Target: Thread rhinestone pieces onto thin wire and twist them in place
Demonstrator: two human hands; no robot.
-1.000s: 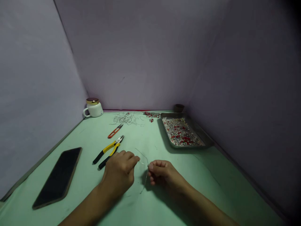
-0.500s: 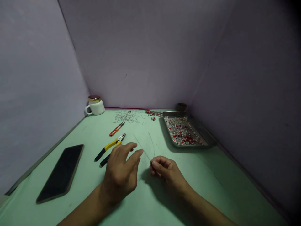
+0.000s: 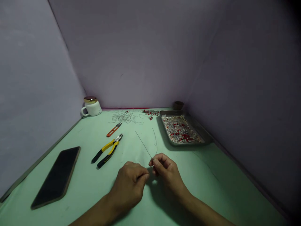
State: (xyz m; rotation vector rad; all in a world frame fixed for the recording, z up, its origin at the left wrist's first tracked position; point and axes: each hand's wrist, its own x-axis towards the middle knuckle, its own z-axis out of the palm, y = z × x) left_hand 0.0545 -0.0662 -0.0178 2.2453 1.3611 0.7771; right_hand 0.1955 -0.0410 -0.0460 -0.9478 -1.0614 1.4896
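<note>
My right hand [image 3: 166, 171] pinches a thin grey wire [image 3: 144, 146] whose two ends rise in a V toward the back of the green table [image 3: 211, 175]. My left hand [image 3: 130, 185] sits just left of it, fingers curled into a pinch, fingertips close to the right hand's; whether it grips the wire's lower end is hidden. Yellow-and-black pliers [image 3: 107, 150] lie to the left of both hands.
Small orange snips [image 3: 114, 129] lie behind the pliers. A dark phone [image 3: 56, 176] rests at the left. A metal tray [image 3: 203, 135] of red and silver beads stands at the back right. A tangle of wire [image 3: 123, 117], loose red beads [image 3: 150, 113], a white lidded mug [image 3: 91, 106] and a small dark cup [image 3: 178, 105] line the back wall.
The wire has swung up from lying low by my hands into an upright V. My left hand opened, then moved right and closed into a pinch beside my right hand.
</note>
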